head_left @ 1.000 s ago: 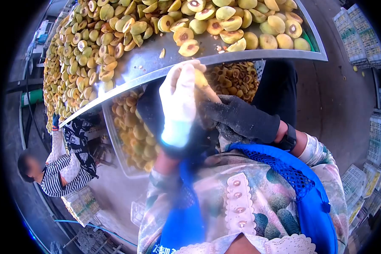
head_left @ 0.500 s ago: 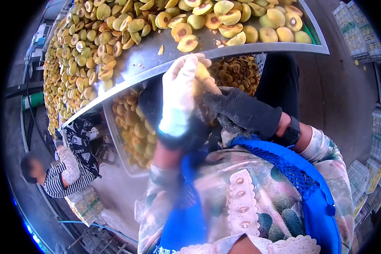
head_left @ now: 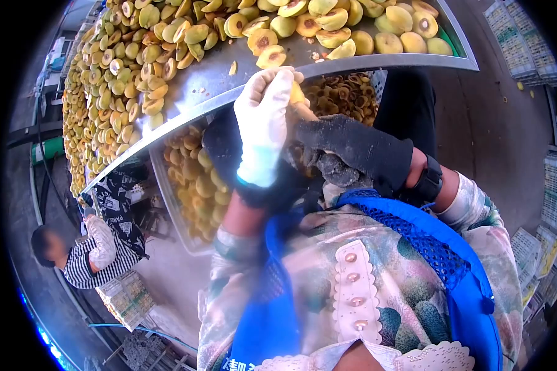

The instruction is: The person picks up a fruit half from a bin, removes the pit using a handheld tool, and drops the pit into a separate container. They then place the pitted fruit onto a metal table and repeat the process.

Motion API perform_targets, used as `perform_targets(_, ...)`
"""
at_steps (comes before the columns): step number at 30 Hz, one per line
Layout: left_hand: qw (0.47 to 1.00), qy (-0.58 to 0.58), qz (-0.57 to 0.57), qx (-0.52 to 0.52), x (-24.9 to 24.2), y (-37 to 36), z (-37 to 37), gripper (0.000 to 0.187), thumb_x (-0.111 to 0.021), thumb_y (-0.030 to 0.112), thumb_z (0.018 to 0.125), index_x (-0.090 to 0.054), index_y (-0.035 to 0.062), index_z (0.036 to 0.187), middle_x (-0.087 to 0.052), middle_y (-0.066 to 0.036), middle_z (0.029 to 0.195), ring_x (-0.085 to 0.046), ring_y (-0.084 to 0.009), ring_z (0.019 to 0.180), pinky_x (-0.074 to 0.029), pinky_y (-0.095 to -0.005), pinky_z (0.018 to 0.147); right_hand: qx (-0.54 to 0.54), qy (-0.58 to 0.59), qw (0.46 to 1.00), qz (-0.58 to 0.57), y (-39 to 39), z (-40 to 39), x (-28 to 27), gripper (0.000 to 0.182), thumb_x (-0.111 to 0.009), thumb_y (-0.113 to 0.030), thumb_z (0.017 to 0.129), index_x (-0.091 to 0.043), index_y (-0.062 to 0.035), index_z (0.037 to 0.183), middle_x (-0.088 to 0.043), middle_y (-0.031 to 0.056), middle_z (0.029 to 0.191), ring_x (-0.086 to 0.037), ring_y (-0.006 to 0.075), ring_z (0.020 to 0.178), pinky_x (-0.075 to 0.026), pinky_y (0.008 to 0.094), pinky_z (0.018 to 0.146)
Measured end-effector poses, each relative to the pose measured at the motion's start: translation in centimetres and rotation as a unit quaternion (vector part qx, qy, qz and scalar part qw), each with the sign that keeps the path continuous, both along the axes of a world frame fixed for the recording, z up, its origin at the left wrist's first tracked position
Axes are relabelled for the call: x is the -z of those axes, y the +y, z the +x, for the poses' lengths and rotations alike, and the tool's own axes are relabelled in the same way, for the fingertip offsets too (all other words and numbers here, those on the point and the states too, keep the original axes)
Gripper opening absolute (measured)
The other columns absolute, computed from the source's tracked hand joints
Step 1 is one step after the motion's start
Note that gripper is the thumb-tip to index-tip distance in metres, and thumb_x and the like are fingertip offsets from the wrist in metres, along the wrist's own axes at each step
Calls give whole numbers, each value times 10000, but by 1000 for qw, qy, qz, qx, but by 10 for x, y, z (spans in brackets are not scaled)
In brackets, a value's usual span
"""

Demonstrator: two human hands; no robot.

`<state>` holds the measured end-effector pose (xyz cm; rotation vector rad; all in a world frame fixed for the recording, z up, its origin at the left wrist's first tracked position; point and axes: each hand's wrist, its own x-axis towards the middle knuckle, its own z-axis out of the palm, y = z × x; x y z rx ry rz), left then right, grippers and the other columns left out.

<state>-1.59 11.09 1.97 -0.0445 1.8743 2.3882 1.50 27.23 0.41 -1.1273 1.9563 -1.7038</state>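
Observation:
My left hand point(head_left: 263, 117), in a white glove, pinches a yellow peach piece point(head_left: 296, 94) just below the metal table rim. Its fingers cover most of the piece. Close beside it, my right hand point(head_left: 343, 148) wears a black glove, with the bare thumb tip against the peach piece. The other right fingers are curled, and whatever they hold is hidden. Halved yellow-green peaches point(head_left: 271, 57) with brown centres lie on the metal table point(head_left: 241, 68) in front of my hands.
Below the rim stand a clear tub point(head_left: 178, 216) of peach halves and a container of darker, browned pieces point(head_left: 340, 99). A co-worker in a striped top point(head_left: 102, 263) is at the left. Stacked crates point(head_left: 526, 46) line the right side.
My left hand has shifted slightly up and left with the peach piece. My right hand has stayed close to it, its curled fingers now showing more clearly.

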Motion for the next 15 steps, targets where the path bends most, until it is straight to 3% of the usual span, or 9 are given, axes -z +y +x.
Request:
perform_targets(2, 996, 25, 25, 85, 6, -11, -4, 362, -536, 278, 965, -587, -61, 1080, -659, -189, 984, -650, -199, 685, -528, -278, 608, -4, -297, 949, -101, 4, 7, -15, 213, -609, -195, 887, -595, -21, 1010, -593, 17, 883, -568, 141, 803, -464, 270, 699)
perform_targets(4, 990, 42, 41, 125, 10, -19, -6, 415, -512, 325, 973, -582, -63, 1101, -661, -209, 1009, -661, -212, 717, -525, -279, 634, -14, -362, 920, -151, 6, 9, -21, 212, -622, -192, 873, -589, -17, 988, -582, 23, 877, -549, 134, 789, -459, 276, 694)
perform_targets(8, 993, 34, 37, 104, 15, -20, 0, 441, -499, 333, 976, -574, -74, 1128, -660, -211, 1021, -661, -207, 740, -524, -284, 666, -20, -133, 983, -123, 4, 8, -13, 198, -606, -167, 877, -574, -17, 1002, -577, 41, 881, -536, 128, 778, -452, 272, 688)
perform_targets(10, 996, 21, 0, 82, 11, -22, 3, 444, -489, 327, 980, -568, -80, 1140, -660, -202, 1028, -659, -203, 737, -527, -288, 669, -40, -186, 974, -121, 0, 7, -8, 223, -591, -168, 892, -560, -18, 1054, -576, 42, 893, -532, 114, 766, -453, 258, 673)
perform_targets(11, 997, 54, -11, 52, 6, -18, 8, 437, -459, 314, 994, -573, -85, 1131, -666, -181, 1013, -651, -189, 717, -527, -288, 674, -52, -271, 952, -133, -3, 9, -6, 236, -583, -168, 900, -552, -19, 1080, -575, 43, 899, -530, 106, 760, -453, 251, 666)
perform_targets(13, 1000, 17, -17, 17, -2, -15, 15, 436, -441, 316, 1002, -584, -81, 1112, -669, -173, 1000, -645, -183, 705, -525, -283, 682, -72, -458, 868, -176, -5, 14, -4, 265, -568, -169, 915, -538, -20, 1132, -574, 44, 911, -526, 92, 748, -454, 238, 651)
perform_targets(15, 999, -21, -27, -18, -6, -15, 23, 441, -422, 329, 1010, -606, -68, 1073, -676, -157, 962, -639, -170, 692, -516, -260, 654, -97, -569, 788, -215, -7, 17, -4, 295, -553, -170, 931, -523, -21, 1184, -573, 45, 923, -522, 77, 736, -454, 224, 637)
